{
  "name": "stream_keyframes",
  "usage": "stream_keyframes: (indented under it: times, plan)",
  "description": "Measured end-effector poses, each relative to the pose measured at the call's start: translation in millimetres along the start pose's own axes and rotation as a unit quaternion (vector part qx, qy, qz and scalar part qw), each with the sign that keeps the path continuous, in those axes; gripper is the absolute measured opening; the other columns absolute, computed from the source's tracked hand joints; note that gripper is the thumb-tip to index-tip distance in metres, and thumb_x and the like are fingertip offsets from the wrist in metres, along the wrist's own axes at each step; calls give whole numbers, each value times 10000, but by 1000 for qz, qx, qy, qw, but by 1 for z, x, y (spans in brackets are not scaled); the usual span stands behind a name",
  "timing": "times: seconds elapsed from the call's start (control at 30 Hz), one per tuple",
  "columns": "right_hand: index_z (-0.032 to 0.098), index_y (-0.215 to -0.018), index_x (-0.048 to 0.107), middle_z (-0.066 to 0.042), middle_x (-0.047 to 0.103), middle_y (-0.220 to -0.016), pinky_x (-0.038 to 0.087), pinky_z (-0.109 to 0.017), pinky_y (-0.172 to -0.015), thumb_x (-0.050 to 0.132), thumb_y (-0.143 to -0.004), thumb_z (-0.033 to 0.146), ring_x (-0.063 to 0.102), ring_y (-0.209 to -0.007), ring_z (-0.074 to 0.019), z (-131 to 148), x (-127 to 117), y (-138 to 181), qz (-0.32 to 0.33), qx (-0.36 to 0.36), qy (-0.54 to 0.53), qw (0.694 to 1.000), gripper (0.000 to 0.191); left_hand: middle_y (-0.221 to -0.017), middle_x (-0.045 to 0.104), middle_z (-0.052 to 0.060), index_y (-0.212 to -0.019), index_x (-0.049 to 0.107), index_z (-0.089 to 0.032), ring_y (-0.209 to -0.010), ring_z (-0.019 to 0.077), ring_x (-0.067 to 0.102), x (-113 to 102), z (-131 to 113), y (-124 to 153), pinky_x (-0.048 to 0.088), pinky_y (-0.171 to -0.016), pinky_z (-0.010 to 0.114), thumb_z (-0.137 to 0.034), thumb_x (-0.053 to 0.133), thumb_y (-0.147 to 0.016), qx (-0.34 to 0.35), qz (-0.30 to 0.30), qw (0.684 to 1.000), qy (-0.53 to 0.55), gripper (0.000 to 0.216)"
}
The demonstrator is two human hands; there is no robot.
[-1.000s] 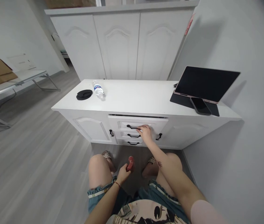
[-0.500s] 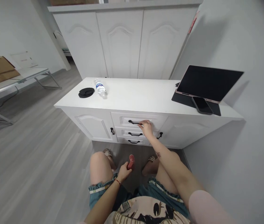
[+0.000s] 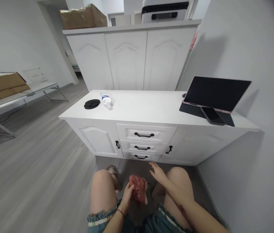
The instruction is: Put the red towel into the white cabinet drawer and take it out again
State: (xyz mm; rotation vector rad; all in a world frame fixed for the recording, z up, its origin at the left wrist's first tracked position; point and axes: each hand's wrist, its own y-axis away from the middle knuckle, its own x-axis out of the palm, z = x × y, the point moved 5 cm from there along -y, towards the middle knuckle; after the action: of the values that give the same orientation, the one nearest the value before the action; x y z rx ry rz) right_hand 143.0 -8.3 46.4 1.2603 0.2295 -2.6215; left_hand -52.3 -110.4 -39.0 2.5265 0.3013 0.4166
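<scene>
Between my knees, my left hand (image 3: 128, 195) is closed around one edge of a red patterned cloth item (image 3: 139, 189), which hangs spread to the right of my fingers; its exact kind is unclear. My right hand (image 3: 158, 174) holds nothing and hovers above my right knee with its fingers apart, a short way right of the cloth. Ahead is a white cabinet with a closed top drawer (image 3: 127, 133), a middle drawer (image 3: 129, 146) and a bottom drawer (image 3: 129, 155). The black top drawer handle (image 3: 144, 135) is free of my hands.
On the white cabinet top (image 3: 137, 108) lie a plastic water bottle (image 3: 106, 99) and a round black object (image 3: 91, 104). At the right are a tablet (image 3: 216, 94) on a stand and a phone (image 3: 213, 116). A cardboard box (image 3: 6, 84) sits on a table at left.
My right hand has let go of the top drawer handle and come back toward my knee. The red cloth, bunched up before, now hangs spread open from my left hand. The view has tilted up.
</scene>
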Motion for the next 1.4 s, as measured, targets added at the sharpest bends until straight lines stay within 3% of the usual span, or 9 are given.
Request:
stream_keyframes:
  times: [0.13,0.33,0.6,0.77,0.93,1.1,1.2,1.33,1.4]
  plan:
    - [226,-1249,526,-125,575,-1252,464,-391,-925,462,-801,161,575,-1110,-259,-6,12,-19,-7,2,1,1000,457,-778,656,21,-875,617,-189,-704,174,605,1,-4,3,479,-701,300,-267,601,-500,-5,-10,994,113,384]
    - [124,-1310,438,-160,482,-1347,413,-334,-974,424,-831,106,519,-1186,-237,-5,22,-89,17,1,45,999,480,-701,585,-17,-794,584,-213,-647,145,550,-11,-13,11,456,-636,272,-304,552,-552,34,-66,993,87,261]
    - [170,-1231,488,-140,466,-1335,458,-294,-819,500,-816,113,611,-1007,-223,-17,53,-117,18,82,62,995,419,-926,668,20,-859,641,-234,-947,226,625,-12,-20,9,489,-831,329,-336,642,-595,23,-40,985,165,283]
    - [149,-1223,473,-134,451,-1337,449,-264,-811,492,-832,140,588,-1036,-206,-12,55,-107,30,99,60,993,391,-907,694,31,-936,660,-189,-874,190,656,-3,-31,14,494,-848,312,-277,708,-643,-15,-51,965,255,310]
    - [150,-1235,468,-134,450,-1332,443,-284,-829,458,-866,172,581,-1037,-213,1,59,-74,46,115,65,990,370,-893,712,24,-939,659,-197,-774,145,673,4,-49,27,524,-766,267,-143,602,-761,-16,-82,944,319,195]
    - [156,-1250,481,-123,481,-1318,447,-297,-829,415,-897,206,601,-1005,-211,8,58,-46,77,106,68,989,362,-767,702,12,-898,640,-197,-676,123,666,4,-70,52,528,-701,242,-125,552,-814,-37,-135,934,329,141]
    - [166,-1215,523,-104,539,-1258,435,-286,-855,417,-896,196,600,-1019,-204,10,55,-35,82,90,61,991,338,-667,660,-9,-787,612,-181,-575,100,626,-5,-79,63,510,-632,217,-110,578,-774,-23,-160,936,313,79]
    - [163,-1166,572,-96,592,-1195,429,-275,-861,418,-896,191,608,-1012,-202,15,50,-21,86,81,56,991,312,-455,472,-57,-510,454,-174,-405,61,462,-15,-92,67,400,-449,175,-154,625,-656,29,-124,942,311,226]
    - [169,-1153,591,-95,604,-1191,426,-274,-866,416,-898,194,608,-1018,-201,18,48,-15,93,81,54,991,309,-427,414,-66,-478,420,-178,-401,64,435,-21,-103,68,366,-426,175,-143,619,-586,71,-119,944,301,229]
